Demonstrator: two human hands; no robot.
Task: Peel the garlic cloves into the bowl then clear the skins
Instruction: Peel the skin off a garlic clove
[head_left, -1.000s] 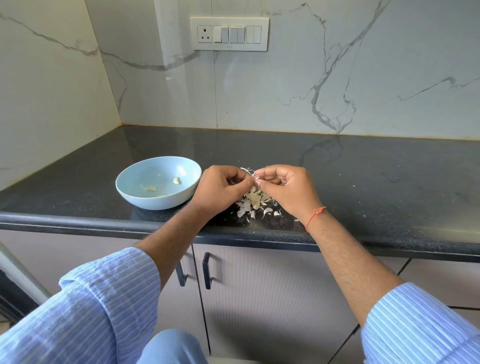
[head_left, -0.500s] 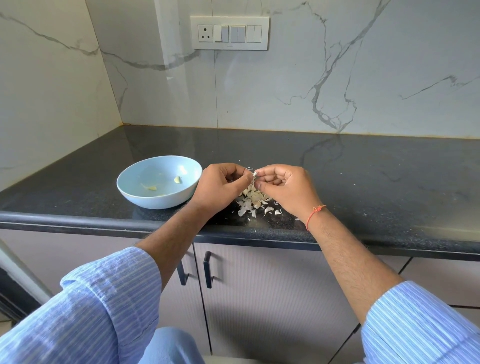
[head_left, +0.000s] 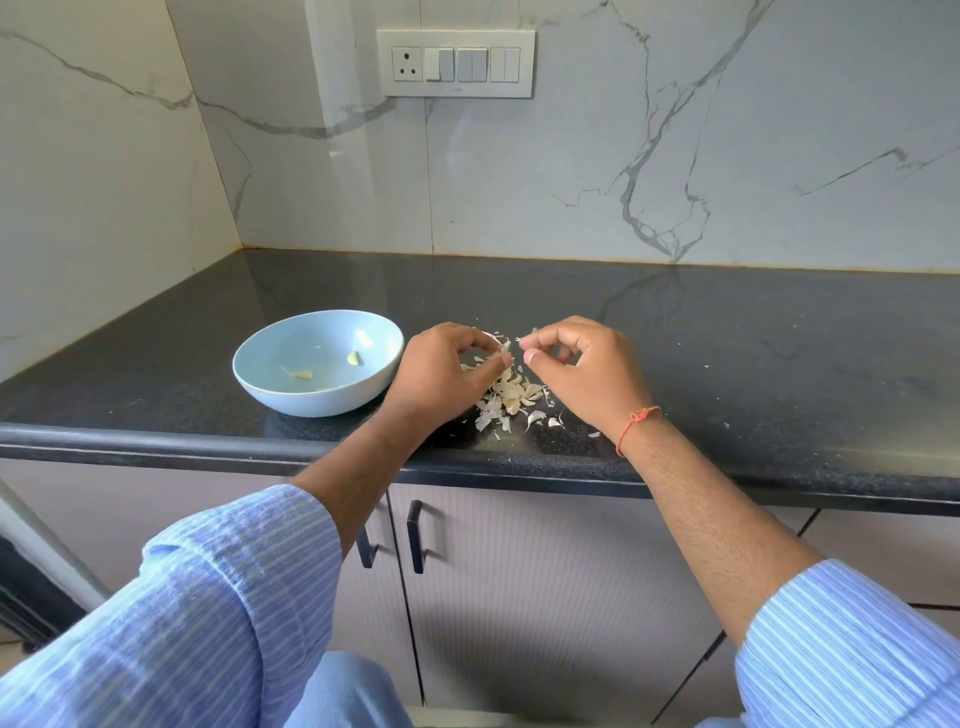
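**Operator:** Peeling is under way from where I watch. My left hand (head_left: 441, 371) pinches a garlic clove (head_left: 505, 347) at its fingertips, papery skin flaring off it. My right hand (head_left: 582, 369) sits just beside it at three o'clock, thumb and forefinger closed on what looks like a flake of skin; too small to be sure.

**Observer:** Where does the rest lie?

**Operator:** A heap of skins (head_left: 511, 397) lies on the black counter (head_left: 727, 364) directly beneath both hands. The pale blue bowl (head_left: 270, 384) stands at nine o'clock of my left hand, near it, with a couple of peeled cloves (head_left: 354, 358) inside.

**Observer:** How will it handle?

**Operator:** I judge the clove small, firm and a bit slick once bare, so hold it by its ends. The skins are feather-light and brittle; they'd tear and scatter. For clearing, I'd sweep them with a flat palm toward the counter edge at six o'clock.
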